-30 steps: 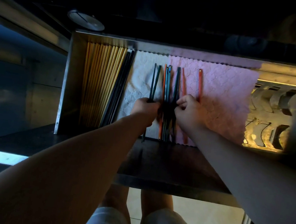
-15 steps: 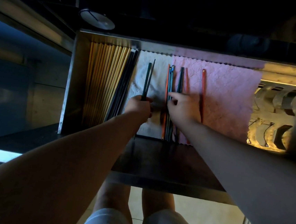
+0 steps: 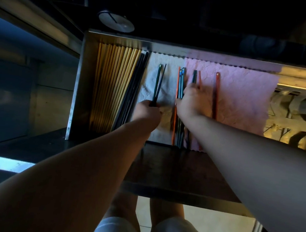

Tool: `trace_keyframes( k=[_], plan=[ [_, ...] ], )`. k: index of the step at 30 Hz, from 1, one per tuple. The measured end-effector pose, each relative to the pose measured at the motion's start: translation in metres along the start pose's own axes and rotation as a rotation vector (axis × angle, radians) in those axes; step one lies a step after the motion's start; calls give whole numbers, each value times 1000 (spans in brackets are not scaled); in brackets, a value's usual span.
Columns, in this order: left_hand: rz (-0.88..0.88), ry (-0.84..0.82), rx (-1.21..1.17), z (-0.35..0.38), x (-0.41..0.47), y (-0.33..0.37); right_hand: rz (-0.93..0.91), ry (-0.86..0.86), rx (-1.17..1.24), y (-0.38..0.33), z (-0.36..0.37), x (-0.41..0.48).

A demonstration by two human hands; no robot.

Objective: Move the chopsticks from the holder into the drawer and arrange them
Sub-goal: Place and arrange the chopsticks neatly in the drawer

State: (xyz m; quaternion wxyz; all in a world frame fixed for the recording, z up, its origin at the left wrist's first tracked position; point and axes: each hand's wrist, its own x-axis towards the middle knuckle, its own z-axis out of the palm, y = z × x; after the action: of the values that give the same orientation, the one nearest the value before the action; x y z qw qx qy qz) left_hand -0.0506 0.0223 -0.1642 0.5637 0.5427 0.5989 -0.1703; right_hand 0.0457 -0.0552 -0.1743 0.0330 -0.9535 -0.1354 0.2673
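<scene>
We are arranging inside the drawer [image 3: 118, 37]. Our left hand [image 3: 147, 111] grips 2 dark chopsticks [image 3: 158, 84] over the white cloth [image 3: 168, 76]. Our right hand [image 3: 191, 100] lies on the mixed bunch [image 3: 180, 84], and we cannot tell whether it is gripping. Next, the pair likely needs laying parallel beside the dark row [image 3: 132, 87].

Open metal drawer [image 3: 80, 82], upper middle of the frame.
Yellow chopsticks [image 3: 112, 85] fill its left side, with dark chopsticks [image 3: 134, 88] just beside them. 2 cloths cover the rest: a white cloth [image 3: 170, 84] in the middle and a pink cloth [image 3: 243, 98] on the right.
</scene>
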Motion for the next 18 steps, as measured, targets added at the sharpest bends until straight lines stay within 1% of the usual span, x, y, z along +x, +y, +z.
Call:
trace_keyframes(
  k=[4, 6, 12, 15, 18],
  plan=[
    [-16, -9, -17, 2, 3, -1, 83, -64, 140, -7, -2, 3],
    [-16, -11, -25, 2, 2, -1, 112, -71, 164, -9, -3, 3],
    [-10, -22, -12, 3, 1, 0, 99, -92, 162, -12, -7, 1],
    [11, -26, 19, 2, -2, 1, 132, -122, 241, -13, -11, 0],
    [47, -28, 32, 3, -5, 4, 177, -94, 324, -9, -20, -1]
  ],
)
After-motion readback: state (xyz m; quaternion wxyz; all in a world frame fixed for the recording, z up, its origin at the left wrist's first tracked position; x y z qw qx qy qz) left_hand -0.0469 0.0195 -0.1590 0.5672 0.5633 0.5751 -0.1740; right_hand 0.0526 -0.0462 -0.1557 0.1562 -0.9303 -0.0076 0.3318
